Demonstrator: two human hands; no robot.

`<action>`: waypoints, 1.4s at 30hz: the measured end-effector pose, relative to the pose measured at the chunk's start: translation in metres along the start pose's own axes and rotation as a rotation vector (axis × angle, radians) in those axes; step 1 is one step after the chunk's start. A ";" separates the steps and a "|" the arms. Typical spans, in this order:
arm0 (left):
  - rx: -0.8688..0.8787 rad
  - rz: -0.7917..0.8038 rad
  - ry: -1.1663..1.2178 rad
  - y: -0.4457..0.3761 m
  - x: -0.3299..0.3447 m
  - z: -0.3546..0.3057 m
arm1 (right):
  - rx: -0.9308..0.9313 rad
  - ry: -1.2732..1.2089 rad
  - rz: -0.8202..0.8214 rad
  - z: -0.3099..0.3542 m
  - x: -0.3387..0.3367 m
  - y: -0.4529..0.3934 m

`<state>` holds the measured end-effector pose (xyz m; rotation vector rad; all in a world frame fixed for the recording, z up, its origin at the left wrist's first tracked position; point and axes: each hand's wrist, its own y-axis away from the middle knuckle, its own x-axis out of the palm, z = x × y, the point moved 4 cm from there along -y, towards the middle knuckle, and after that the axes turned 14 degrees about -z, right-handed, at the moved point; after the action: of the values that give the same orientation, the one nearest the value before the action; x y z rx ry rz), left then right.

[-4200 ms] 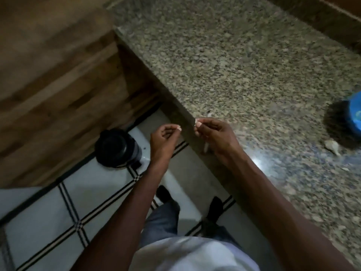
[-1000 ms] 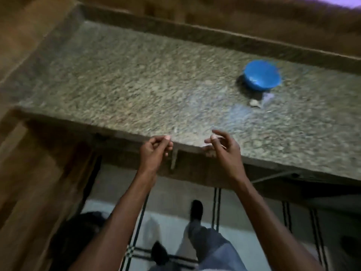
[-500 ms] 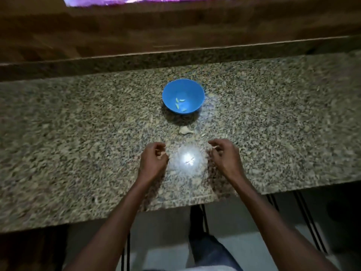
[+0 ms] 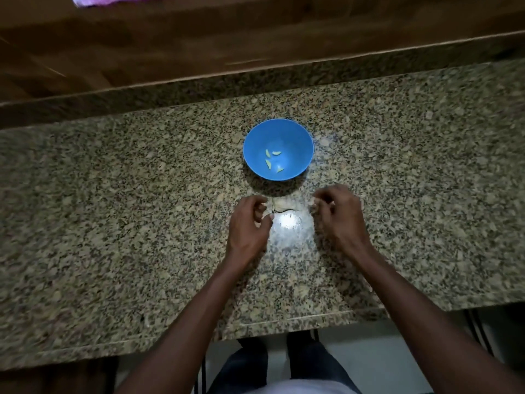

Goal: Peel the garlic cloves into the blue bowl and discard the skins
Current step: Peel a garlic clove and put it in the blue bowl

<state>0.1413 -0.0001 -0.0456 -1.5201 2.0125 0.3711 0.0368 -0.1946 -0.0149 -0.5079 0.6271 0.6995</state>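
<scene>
A blue bowl stands on the granite counter with several peeled pale cloves in it. Just in front of the bowl lies a pale piece of unpeeled garlic on the counter. My left hand hovers just left of that garlic, fingers loosely curled, nothing visible in it. My right hand is to the garlic's right, blurred, its fingers curled; I cannot make out whether it pinches anything.
The speckled granite counter stretches left and right, with a raised granite lip and brown wood panelling behind it. A bright light glare lies between my hands. Its front edge is near my body, with tiled floor and my legs below.
My view swung from the floor bin at the counter's left end back to the bowl. Both hands moved forward over the counter and now flank the garlic piece.
</scene>
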 end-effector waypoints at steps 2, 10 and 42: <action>0.032 0.048 0.028 -0.006 0.008 -0.006 | 0.087 -0.127 -0.046 0.019 -0.007 -0.020; 0.150 0.145 -0.058 -0.019 0.032 -0.004 | 0.026 -0.129 0.060 0.060 0.019 -0.080; -0.425 -0.232 0.335 0.062 -0.022 -0.030 | 0.766 -0.887 0.494 0.014 0.029 0.052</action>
<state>0.0781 0.0197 -0.0163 -2.1802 2.0582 0.4983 0.0218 -0.1391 -0.0358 0.6804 0.1248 0.9776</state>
